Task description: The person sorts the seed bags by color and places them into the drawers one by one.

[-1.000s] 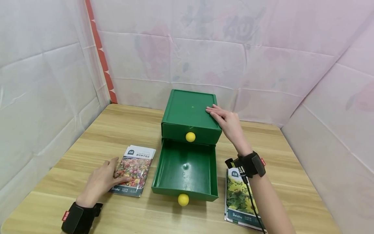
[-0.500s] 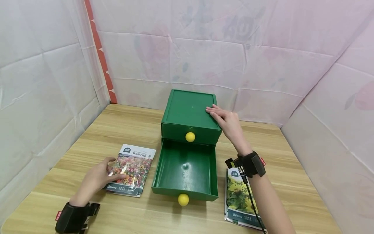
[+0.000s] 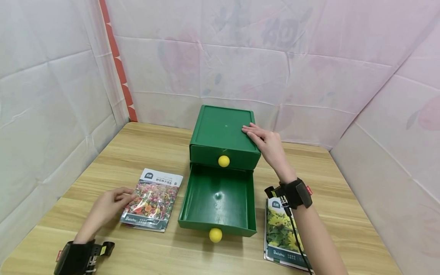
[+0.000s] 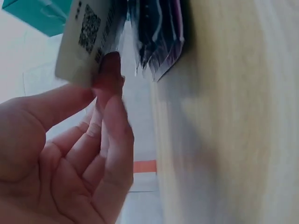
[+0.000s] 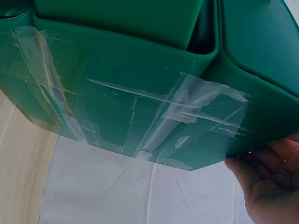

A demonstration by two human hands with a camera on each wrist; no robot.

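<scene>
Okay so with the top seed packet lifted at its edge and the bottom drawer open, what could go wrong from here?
The left hand pinches only the left edge of the top flower seed packet; it may slip, or drag along the packets stacked beneath it. The open lower drawer lies close beside the stack, so a swinging packet could catch its rim. The right hand rests flat on the green drawer box, which might shift if bumped.

Left hand [image 3: 109, 204] lies low and near the body, fingers [image 4: 112, 116] loosely bent, thumb and fingertips pinching; right hand [image 3: 267, 144] reaches farther forward, fingers extended flat, both wrists banded in black straps.
</scene>
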